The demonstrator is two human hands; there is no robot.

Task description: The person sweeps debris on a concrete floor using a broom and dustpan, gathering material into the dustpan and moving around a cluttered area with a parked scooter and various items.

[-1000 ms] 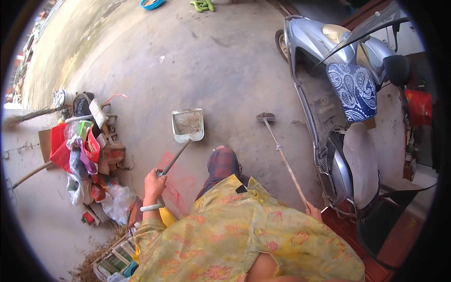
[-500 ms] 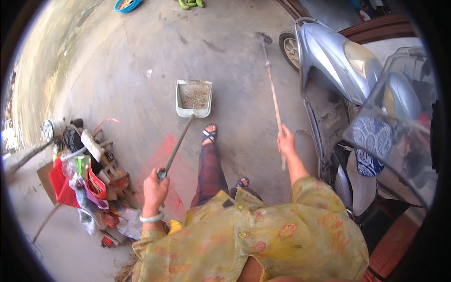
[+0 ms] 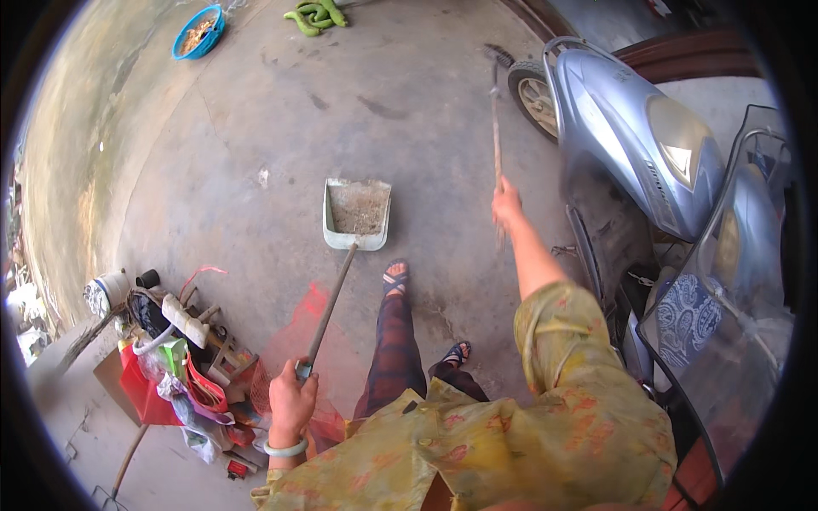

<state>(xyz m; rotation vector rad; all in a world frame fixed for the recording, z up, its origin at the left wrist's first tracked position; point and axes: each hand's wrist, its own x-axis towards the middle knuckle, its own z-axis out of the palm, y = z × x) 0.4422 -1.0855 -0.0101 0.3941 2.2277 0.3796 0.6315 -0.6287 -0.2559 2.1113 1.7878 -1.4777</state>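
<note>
My left hand is closed round the end of a long-handled dustpan. The pale, boxy pan lies on the concrete ahead of my feet, with grey dirt in it. In my right hand, stretched out ahead, is the wooden stick of a broom. Its dark, narrow head reaches the floor beside the front wheel of a silver scooter; the head is blurred and small, so its bristles are hard to make out.
On the left lies a pile of bags and wooden pieces, with a white bucket behind it. Green gourds and a blue basket of scraps sit at the far side. Red netting spreads near my left hand.
My right hand has reached farther forward, and the broom head has come close to the scooter's wheel. My view has shifted, so the dustpan appears lower; my left hand still holds it.
</note>
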